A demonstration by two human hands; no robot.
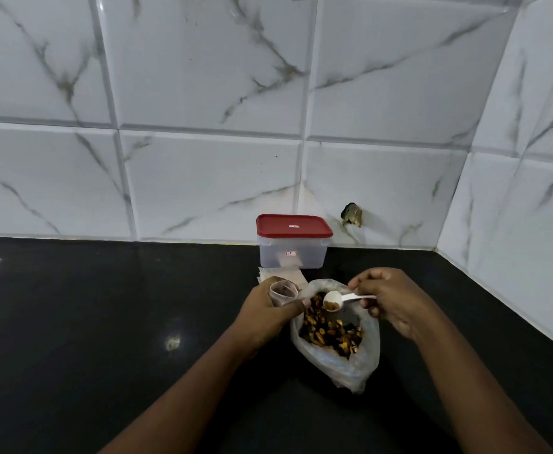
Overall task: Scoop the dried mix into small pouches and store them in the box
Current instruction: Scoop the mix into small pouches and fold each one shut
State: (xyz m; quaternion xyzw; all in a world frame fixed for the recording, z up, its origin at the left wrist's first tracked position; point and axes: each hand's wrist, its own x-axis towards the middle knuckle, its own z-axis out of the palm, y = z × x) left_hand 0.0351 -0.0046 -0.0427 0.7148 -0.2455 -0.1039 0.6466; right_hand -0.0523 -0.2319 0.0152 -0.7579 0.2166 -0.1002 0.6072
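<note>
I see the left hand (265, 314) curled round a small pouch (283, 291). The pouch looks like thin, soft paper, and its mouth is held open in a round shape. The right hand (393, 303) pinches the thin handle of a small white spoon (332, 299) between thumb and fingers. The spoon looks like smooth plastic. A few brown bits sit in its round bowl. It hangs over the clear bag (344, 368), just beside the pouch.

The bag is thin, crinkly plastic and lies open on the counter (105, 322) between the two hands. Inside it is the dried mix (327, 330), small lumpy pieces in brown, yellow and dark. The counter is black, smooth and shiny.

Behind the hands stands the box (293, 255), close to the wall (203, 93). It is see-through plastic with rounded corners and a flat red lid (294, 226) on top. A paper pile (265, 275), flat and pale, lies in front of it. The wall has big white glossy tiles with grey streaks, and one dark, rough hole (352, 215).
</note>
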